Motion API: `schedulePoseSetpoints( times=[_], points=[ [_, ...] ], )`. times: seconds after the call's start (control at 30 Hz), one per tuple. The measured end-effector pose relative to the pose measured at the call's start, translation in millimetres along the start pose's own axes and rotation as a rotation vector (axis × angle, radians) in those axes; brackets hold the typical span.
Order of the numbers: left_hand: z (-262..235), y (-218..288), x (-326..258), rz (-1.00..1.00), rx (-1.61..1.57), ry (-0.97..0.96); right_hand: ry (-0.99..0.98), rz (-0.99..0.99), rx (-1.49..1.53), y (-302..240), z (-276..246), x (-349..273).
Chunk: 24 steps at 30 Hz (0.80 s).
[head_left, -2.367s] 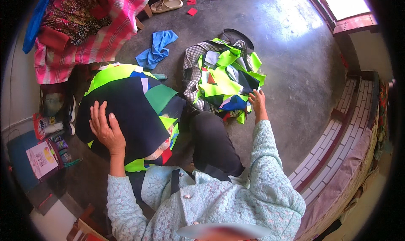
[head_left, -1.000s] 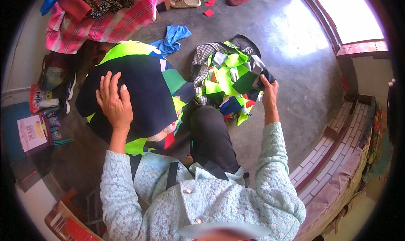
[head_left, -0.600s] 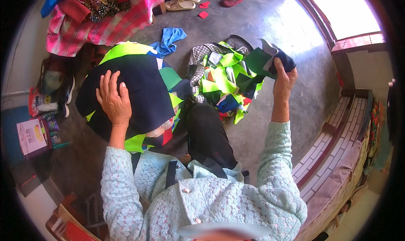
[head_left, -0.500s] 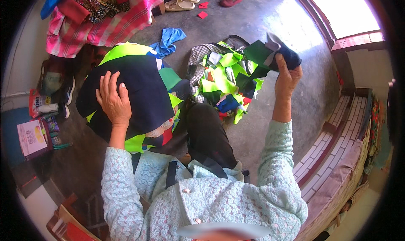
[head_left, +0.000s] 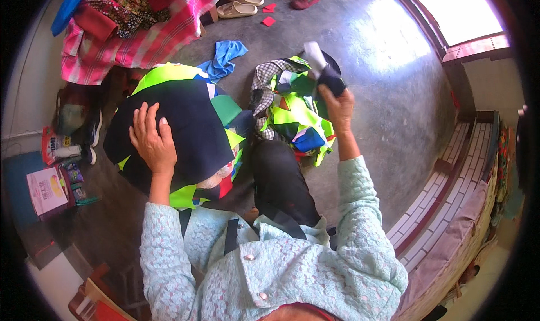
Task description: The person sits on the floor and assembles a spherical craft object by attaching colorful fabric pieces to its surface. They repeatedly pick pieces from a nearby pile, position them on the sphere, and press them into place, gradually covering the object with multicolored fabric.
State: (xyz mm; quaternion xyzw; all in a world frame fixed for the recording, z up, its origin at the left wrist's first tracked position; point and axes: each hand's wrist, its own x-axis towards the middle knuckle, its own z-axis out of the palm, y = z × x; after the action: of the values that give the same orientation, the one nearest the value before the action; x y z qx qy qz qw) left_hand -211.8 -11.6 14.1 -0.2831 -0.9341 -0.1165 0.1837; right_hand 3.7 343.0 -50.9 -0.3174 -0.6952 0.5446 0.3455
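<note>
My left hand (head_left: 154,144) rests with its fingers stretched out on a large dark navy cloth (head_left: 194,118). This cloth covers a heap of scraps, with neon yellow pieces (head_left: 163,76) and a green piece (head_left: 225,109) showing at its edges. My right hand (head_left: 341,108) grips dark and whitish fabric scraps (head_left: 331,80) between thumb and fingers. It is held over the far right side of a second pile of neon yellow, blue, green and red scraps (head_left: 292,116). A black-and-white checked cloth (head_left: 263,76) lies beneath that pile; motion blurs the held scraps' upper end.
A blue cloth (head_left: 226,58) lies on the grey floor beyond the heaps. Farther off are beige shoes (head_left: 237,9), maroon shoes (head_left: 305,0) and small red scraps (head_left: 268,21). A pink plaid cloth (head_left: 135,45) hangs at the far left; a box (head_left: 47,190) stands at left.
My right hand has moved left and slightly down with the scraps, from above the bare floor to over the scrap pile. My left hand stays on the navy cloth.
</note>
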Motion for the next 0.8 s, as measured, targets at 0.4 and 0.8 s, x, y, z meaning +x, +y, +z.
schedulePoseSetpoints(
  times=[0.4,0.8],
  points=[
    [-3.6,1.8,1.0,0.013,-0.027,-0.034,-0.096,0.478,-0.543,218.7,-55.1,-77.4],
    [-9.4,5.8,8.3,0.058,-0.064,-0.095,0.227,0.776,-0.210,281.4,-111.0,-50.4]
  ],
)
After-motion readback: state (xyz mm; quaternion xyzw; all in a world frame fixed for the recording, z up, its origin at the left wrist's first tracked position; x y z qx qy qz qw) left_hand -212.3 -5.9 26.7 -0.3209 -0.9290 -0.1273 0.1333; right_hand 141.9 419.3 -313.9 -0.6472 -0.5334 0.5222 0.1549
